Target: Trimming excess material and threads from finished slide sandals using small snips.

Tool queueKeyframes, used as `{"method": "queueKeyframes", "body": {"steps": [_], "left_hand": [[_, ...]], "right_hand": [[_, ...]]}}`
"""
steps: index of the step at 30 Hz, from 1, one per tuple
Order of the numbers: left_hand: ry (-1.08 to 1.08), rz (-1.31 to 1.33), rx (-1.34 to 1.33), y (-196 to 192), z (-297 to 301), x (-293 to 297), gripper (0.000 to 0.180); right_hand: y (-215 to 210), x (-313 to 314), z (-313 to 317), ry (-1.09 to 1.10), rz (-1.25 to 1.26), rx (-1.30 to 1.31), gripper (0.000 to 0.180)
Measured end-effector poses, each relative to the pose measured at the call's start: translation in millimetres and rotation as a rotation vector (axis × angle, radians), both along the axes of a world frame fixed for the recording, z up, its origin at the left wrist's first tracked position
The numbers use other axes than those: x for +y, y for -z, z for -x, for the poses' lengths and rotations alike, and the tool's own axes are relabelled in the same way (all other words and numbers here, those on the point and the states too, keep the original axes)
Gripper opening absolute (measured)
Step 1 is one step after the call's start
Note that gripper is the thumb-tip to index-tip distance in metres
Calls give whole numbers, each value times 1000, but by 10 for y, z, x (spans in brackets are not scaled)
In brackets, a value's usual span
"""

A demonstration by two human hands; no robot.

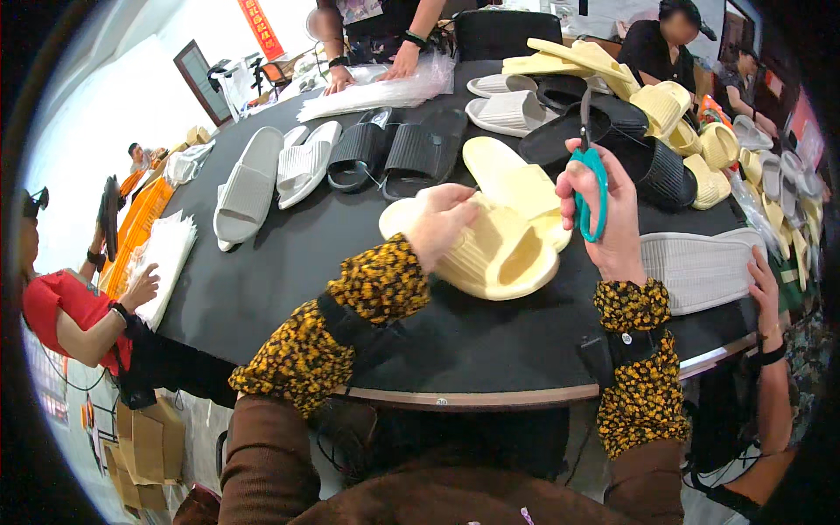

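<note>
A pair of pale yellow slippers (pixel 490 249) lies in front of me on the black table. My left hand (pixel 444 223) is closed at the nearer slipper's strap, thumb and fingers pressed together; whether something small is pinched there is hidden. In my right hand (pixel 617 214) is a pair of scissors with teal handles (pixel 591 194), raised above the slippers' right side. Its dark blades point up and away from me. My fingers wrap round the handle loops.
Grey slippers (pixel 248 188) and black slippers (pixel 426 153) stand in a row beyond. More yellow slippers (pixel 661 107) are heaped far right. At right, another person's hand (pixel 766 293) touches a grey slipper (pixel 700 269). Across the table, a co-worker's hands (pixel 404 63) rest on clear plastic bags (pixel 376 94).
</note>
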State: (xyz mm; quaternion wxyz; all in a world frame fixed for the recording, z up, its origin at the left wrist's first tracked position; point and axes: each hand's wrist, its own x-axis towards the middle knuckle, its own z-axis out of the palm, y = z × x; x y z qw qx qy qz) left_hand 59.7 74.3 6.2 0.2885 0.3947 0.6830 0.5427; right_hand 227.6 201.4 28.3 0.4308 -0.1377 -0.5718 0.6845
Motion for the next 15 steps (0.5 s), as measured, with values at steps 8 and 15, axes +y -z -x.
{"method": "queueKeyframes", "body": {"steps": [8,15], "left_hand": [[98,-207,-4,103,-560,873,30],[377,-337,-134,-81,-793,1320,24]], "right_hand": [[-164,67,-215,4,-17,233,34],[-153,183,-271,111,-17,376,45]]}}
